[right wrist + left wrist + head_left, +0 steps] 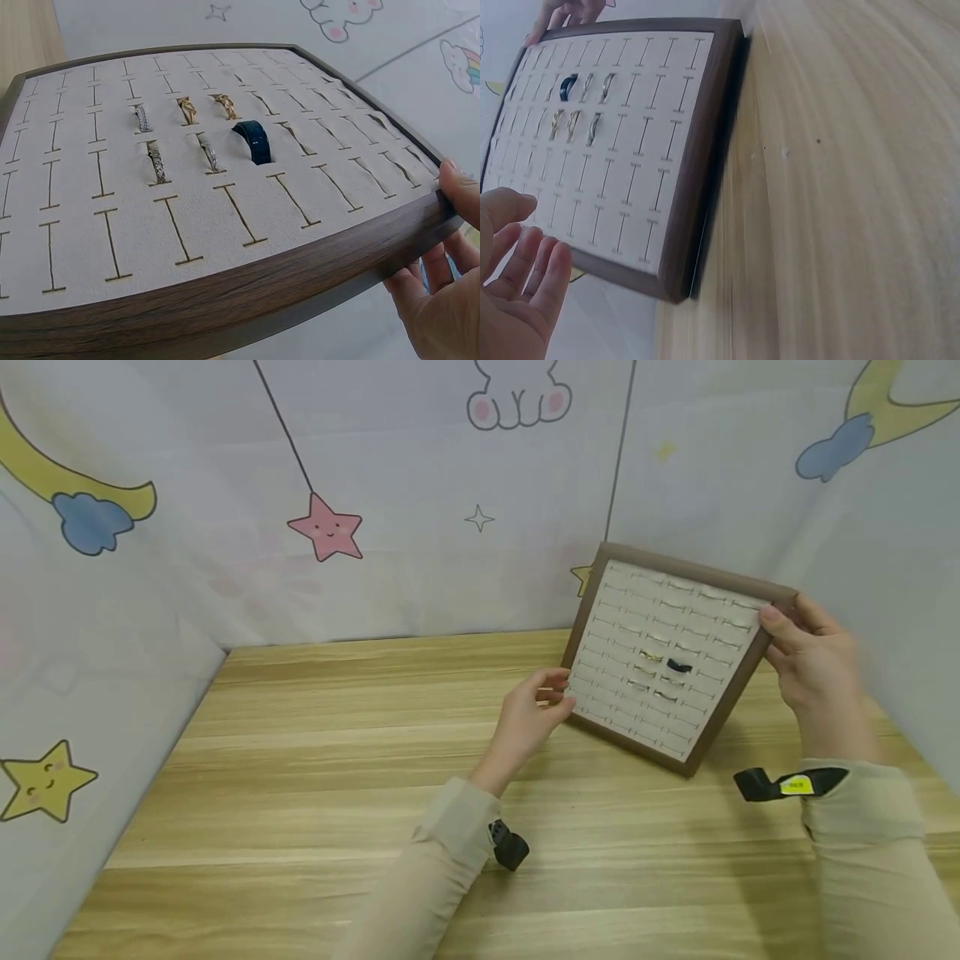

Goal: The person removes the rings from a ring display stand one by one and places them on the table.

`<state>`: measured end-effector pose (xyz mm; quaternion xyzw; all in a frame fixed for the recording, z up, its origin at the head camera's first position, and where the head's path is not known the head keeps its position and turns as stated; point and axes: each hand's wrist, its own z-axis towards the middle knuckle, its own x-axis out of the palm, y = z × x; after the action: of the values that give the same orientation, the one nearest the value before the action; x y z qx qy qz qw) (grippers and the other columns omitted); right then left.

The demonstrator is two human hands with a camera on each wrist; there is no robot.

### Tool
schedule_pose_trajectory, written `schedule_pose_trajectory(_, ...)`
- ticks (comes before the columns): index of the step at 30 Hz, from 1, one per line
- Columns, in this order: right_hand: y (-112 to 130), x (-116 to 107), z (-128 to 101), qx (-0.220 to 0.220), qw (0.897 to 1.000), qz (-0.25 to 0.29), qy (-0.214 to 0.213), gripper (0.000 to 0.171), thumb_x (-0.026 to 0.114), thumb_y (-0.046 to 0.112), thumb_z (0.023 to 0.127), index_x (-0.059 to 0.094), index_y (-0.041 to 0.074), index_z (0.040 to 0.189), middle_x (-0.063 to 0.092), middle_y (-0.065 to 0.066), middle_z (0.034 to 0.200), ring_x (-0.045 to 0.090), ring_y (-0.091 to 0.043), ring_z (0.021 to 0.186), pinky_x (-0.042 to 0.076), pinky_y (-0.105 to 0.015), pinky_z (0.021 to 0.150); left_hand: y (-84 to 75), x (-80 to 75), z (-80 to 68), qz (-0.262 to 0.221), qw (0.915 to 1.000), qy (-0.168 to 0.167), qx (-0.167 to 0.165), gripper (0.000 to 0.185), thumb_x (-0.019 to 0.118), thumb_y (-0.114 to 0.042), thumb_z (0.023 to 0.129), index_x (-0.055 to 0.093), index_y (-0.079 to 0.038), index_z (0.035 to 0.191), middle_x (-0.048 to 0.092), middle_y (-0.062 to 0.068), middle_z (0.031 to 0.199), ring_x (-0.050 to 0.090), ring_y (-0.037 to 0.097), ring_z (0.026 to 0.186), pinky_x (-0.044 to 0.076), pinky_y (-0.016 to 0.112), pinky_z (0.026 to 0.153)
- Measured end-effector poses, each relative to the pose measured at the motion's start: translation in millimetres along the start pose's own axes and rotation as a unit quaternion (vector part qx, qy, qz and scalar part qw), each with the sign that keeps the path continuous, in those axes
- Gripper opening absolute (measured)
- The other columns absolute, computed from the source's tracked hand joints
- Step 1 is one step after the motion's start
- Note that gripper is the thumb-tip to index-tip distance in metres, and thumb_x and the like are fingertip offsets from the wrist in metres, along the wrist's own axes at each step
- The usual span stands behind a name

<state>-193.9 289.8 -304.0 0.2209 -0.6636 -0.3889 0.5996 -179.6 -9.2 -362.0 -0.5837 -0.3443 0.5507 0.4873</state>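
A ring display tray (pixel 637 610) with a brown wood-look frame and a pale slotted pad stands tilted over the table. My right hand (pixel 821 664) grips its upper right corner, thumb on the front and fingers behind. At the tray's left edge is my left hand (pixel 532 714), its fingers loosely bent and apart, fingertips right at the frame. Near the middle of the pad sit a wide dark blue ring (pixel 255 141), two gold rings (pixel 187 110) and three silver rings (pixel 157 163). The other slots hold no rings.
The wood-grain table (pixel 337 760) runs back to a pale cloth backdrop (pixel 420 460) printed with stars, moons and clouds. Cloth also hangs at the left and right sides. A black wrist camera (pixel 510 846) is strapped at the left cuff, another wrist camera (pixel 757 784) at the right.
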Motion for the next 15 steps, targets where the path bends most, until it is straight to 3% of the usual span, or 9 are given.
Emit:
schedule_pose_trajectory(5,-12.9,16.9,-0.7,0.006,0.999,-0.036,0.014,0.045,0.069,-0.006,0.080,0.064,0.010,0.122,0.058,-0.001,0.096,0.065,-0.010,0.079,0.056,-0.019,0.066,-2.3,-0.2,1.5,0.000,0.9998,-0.014,0.015,0.035,0.065,-0.005,0.089,0.060,-0.004,0.124,0.065,0.014,0.119,0.062,0.025,0.105,0.053,0.028,0.091)
schedule_pose_trajectory(11,-26.6,37.8,-1.0,0.029,0.998,-0.022,0.047,0.031,0.068,-0.007,0.081,0.070,0.011,0.106,0.060,-0.001,0.094,0.065,-0.010,0.077,0.056,-0.020,0.067,-3.8,-1.5,3.6,0.011,0.9985,-0.034,0.042,0.034,0.065,-0.003,0.088,0.060,-0.002,0.122,0.064,0.014,0.119,0.062,0.027,0.106,0.053,0.029,0.091)
schedule_pose_trajectory(15,-34.6,49.0,-2.1,0.039,0.997,-0.030,0.059,0.028,0.069,-0.005,0.081,0.072,0.013,0.102,0.061,0.000,0.092,0.064,-0.010,0.077,0.055,-0.019,0.067,-3.6,-1.6,4.7,0.026,0.9973,-0.041,0.055,0.034,0.066,-0.005,0.088,0.061,-0.003,0.122,0.064,0.013,0.118,0.062,0.026,0.106,0.053,0.025,0.090)
